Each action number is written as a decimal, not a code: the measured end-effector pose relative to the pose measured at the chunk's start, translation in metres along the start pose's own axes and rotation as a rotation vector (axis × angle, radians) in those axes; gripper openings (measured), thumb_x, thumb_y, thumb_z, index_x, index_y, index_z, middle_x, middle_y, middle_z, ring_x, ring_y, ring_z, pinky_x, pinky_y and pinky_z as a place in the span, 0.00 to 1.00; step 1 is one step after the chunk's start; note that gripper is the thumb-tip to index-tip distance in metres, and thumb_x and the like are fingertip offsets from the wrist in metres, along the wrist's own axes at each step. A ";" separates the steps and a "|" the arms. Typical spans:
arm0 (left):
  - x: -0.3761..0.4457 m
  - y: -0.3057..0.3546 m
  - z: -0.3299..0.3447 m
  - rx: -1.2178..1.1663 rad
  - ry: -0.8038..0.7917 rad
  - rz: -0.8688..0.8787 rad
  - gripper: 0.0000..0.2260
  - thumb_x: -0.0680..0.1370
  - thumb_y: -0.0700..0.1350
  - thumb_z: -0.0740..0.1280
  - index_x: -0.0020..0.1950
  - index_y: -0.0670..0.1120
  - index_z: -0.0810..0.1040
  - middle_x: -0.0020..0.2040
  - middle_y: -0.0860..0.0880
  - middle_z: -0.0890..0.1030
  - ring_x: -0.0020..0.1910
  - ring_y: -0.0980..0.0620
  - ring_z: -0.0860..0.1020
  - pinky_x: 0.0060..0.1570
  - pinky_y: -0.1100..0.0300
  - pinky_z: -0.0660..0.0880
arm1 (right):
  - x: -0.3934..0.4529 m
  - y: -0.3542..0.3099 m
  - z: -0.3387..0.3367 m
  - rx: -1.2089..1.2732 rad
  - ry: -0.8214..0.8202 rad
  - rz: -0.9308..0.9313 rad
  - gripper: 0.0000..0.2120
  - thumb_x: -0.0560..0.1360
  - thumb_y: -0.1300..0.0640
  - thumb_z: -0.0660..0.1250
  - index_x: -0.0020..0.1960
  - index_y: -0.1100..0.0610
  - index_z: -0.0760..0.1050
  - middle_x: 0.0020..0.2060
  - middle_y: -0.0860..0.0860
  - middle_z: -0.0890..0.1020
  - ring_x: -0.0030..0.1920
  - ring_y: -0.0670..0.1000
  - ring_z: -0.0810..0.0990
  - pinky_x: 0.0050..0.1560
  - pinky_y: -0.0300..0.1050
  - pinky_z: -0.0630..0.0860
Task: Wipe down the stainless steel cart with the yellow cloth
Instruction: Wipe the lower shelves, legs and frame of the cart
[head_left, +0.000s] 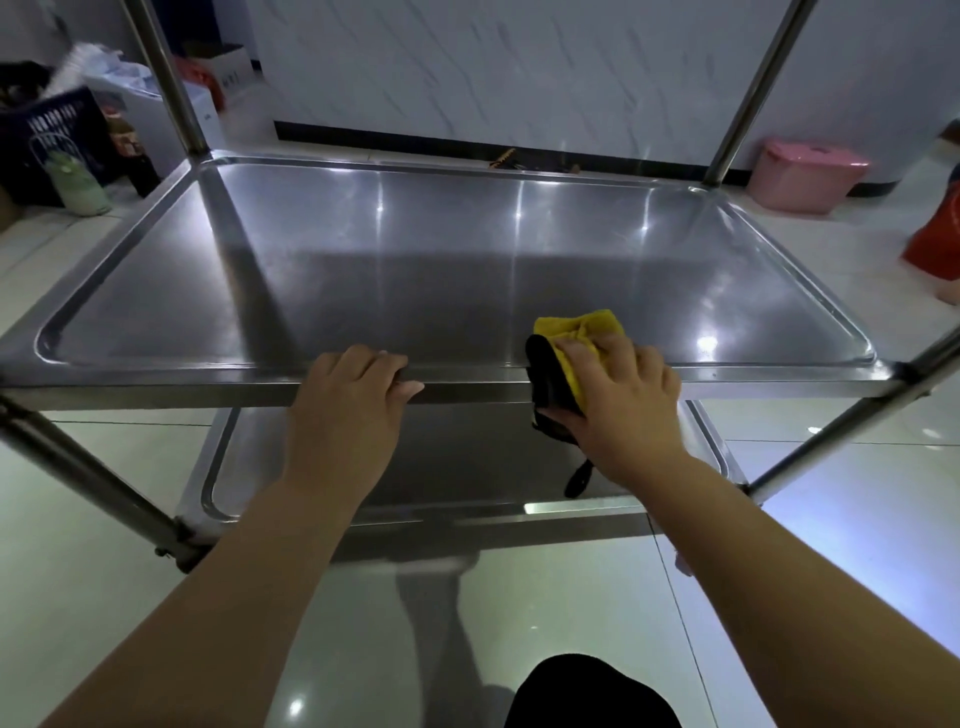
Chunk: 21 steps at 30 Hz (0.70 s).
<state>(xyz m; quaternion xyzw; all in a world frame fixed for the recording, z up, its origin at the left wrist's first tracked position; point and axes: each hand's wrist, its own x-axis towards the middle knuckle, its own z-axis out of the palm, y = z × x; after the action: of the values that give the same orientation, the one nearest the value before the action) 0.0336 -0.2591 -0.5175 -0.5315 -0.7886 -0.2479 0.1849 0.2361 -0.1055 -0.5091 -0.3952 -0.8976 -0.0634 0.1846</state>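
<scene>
Now left hand (353, 387) grips cart (156, 371) rim; right hand (618, 400) clutches one yellow cloth (576, 332).

Dim bluish light, starry glare on the steel shelf (467, 249), wide-angle bending at edges

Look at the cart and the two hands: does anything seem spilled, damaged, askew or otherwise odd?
Nothing stands out. The cart shelf looks level, undented and free of spills. The left hand grips its front rim; the right hand presses the cloth there. The cloth's black underside hanging over the edge seems ordinary.
</scene>
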 end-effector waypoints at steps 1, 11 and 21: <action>0.000 0.000 0.001 0.003 0.016 0.004 0.19 0.77 0.54 0.57 0.52 0.42 0.80 0.44 0.43 0.80 0.41 0.40 0.76 0.42 0.52 0.75 | 0.001 -0.002 0.000 -0.005 0.001 0.002 0.33 0.69 0.39 0.70 0.70 0.48 0.67 0.66 0.57 0.69 0.58 0.66 0.67 0.58 0.61 0.64; 0.001 -0.008 0.010 -0.072 0.093 -0.015 0.13 0.76 0.48 0.64 0.51 0.42 0.82 0.46 0.44 0.81 0.43 0.39 0.77 0.39 0.53 0.74 | 0.017 -0.075 0.000 -0.077 -0.035 -0.091 0.29 0.74 0.39 0.65 0.72 0.43 0.61 0.67 0.56 0.66 0.58 0.64 0.64 0.57 0.60 0.61; -0.002 -0.028 -0.001 -0.168 0.053 0.060 0.12 0.75 0.39 0.63 0.54 0.40 0.82 0.51 0.43 0.83 0.50 0.43 0.80 0.54 0.53 0.74 | 0.017 -0.091 0.014 -0.011 0.117 -0.124 0.28 0.64 0.42 0.76 0.60 0.50 0.75 0.53 0.57 0.77 0.45 0.65 0.73 0.45 0.59 0.70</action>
<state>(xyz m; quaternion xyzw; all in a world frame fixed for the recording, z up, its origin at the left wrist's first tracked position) 0.0084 -0.2703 -0.5235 -0.5615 -0.7436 -0.3217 0.1678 0.1547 -0.1516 -0.5129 -0.3354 -0.9077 -0.1029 0.2304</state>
